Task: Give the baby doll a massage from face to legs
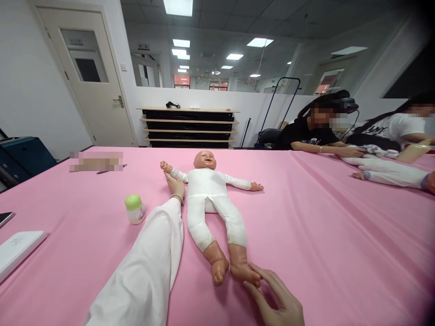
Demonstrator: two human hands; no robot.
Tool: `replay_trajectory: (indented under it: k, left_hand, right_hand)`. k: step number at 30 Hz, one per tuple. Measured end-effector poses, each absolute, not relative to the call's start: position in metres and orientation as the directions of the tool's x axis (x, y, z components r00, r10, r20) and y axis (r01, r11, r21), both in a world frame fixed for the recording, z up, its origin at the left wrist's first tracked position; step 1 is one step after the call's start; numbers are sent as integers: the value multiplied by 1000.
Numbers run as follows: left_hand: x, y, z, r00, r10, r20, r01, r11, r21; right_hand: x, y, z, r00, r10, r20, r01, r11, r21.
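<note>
A baby doll (208,199) in a white bodysuit lies on its back on the pink tablecloth (322,226), head away from me and arms spread. My left hand (174,184), in a white sleeve with a bead bracelet, reaches forward and grips the doll's arm near its wrist. My right hand (277,299) is at the near edge, its fingertips pinching the doll's foot (244,273) on my right. A small white jar with a green lid (135,208) stands just left of my left forearm.
Two other people sit at the far right with another doll (387,172) and clothing in front of them. A white flat device (16,251) and a dark phone (5,218) lie at the left edge. A low shelf (188,127) and a door (90,74) stand behind.
</note>
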State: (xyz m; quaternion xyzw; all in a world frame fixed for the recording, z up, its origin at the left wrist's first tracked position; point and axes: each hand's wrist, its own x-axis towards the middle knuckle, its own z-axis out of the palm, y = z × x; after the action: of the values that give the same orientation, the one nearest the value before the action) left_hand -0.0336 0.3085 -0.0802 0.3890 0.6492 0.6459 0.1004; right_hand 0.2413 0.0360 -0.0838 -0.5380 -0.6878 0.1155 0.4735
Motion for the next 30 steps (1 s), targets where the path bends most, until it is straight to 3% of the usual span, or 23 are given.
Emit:
replay_trajectory:
  k: [5, 11, 22, 30]
  left_hand:
    - [-33, 309, -81, -695, 624, 358, 330, -166, 929]
    - [-34, 310, -82, -706, 620, 341, 294, -181, 938]
    - [-35, 312, -85, -713, 609, 347, 284, -202, 937]
    - [-38, 317, -91, -629, 654, 420, 372, -221, 901]
  right_hand:
    - [241, 34, -96, -30, 840, 542, 628, 438, -643]
    - [238, 36, -96, -94, 785, 612, 687, 496, -531]
    - [234, 37, -89, -297, 768, 567, 670, 591, -449]
    - [234, 38, -92, -264, 775, 574, 728, 551, -409]
